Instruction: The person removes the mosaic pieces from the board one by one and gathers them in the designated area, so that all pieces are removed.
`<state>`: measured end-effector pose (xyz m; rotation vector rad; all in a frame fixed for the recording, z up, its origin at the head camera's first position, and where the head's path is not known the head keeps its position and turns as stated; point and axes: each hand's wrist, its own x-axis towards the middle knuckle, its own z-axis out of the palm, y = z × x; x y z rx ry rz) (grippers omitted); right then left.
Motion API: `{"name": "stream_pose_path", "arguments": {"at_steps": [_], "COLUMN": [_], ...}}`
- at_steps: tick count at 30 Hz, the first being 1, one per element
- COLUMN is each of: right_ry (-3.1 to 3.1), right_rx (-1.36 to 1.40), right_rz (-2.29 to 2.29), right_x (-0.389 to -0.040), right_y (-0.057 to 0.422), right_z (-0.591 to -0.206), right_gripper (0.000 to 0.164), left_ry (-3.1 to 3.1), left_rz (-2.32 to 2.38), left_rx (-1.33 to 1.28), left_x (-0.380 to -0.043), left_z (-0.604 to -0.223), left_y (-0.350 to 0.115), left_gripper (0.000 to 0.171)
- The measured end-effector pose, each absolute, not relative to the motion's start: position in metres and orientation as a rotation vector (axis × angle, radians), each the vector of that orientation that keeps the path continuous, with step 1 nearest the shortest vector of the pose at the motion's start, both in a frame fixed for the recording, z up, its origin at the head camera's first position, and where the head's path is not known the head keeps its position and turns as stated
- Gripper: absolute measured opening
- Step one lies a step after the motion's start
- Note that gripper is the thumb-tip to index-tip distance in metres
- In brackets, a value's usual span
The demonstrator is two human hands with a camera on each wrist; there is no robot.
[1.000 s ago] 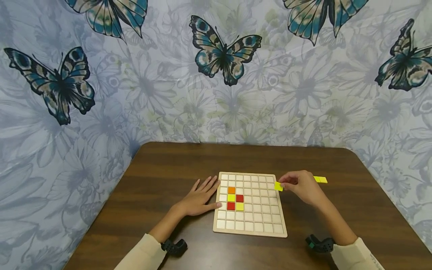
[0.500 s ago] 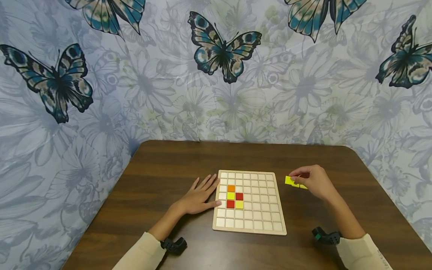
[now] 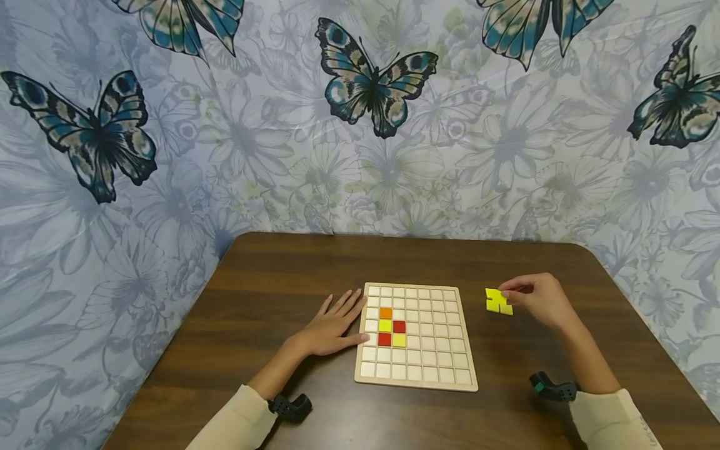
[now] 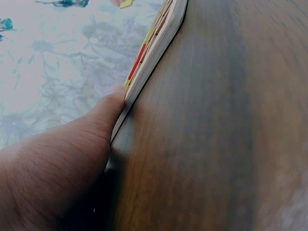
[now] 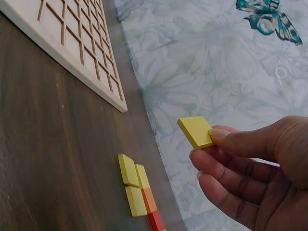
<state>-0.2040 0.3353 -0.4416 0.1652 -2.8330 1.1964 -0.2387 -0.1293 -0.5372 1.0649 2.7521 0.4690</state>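
My right hand (image 3: 537, 300) pinches a thin yellow square tile (image 5: 196, 131) between thumb and fingertips, its other fingers curled beneath. The held tile is raised over more yellow tiles (image 3: 497, 308) on the table, right of a pale wooden grid board (image 3: 433, 360). My left hand (image 3: 330, 330) lies with fingers spread at the board's left edge, its thumb tip over the rim. Set in the board's left part are an orange tile (image 3: 385, 312), two yellow ones and two red ones.
In the right wrist view, an orange tile (image 5: 149, 200) and a red tile (image 5: 156, 221) lie in a row beside the loose yellow ones. The brown table (image 3: 281, 262) ends at a butterfly-patterned cloth (image 3: 253, 156). A black band (image 3: 289, 407) sits on each wrist.
My right hand has moved right with the yellow tile, from the board's right edge to over the loose tiles. My left hand stays put, and the board's tiles look the same.
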Motion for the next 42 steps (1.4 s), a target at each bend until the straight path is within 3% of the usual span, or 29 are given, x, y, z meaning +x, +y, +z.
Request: {"name": "stream_pose_path", "arguments": {"at_steps": [42], "right_ry": [-2.962], "right_rx": [-0.067], "right_rz": [1.18], "right_x": [-0.21], "right_y": [0.387], "right_z": [-0.466], "right_gripper": [0.021], "left_ry": [2.749], "left_rz": [0.527], "left_rx": [1.113], "left_x": [-0.236], "left_z": [-0.533], "left_y": [-0.129], "left_gripper": [0.089]}}
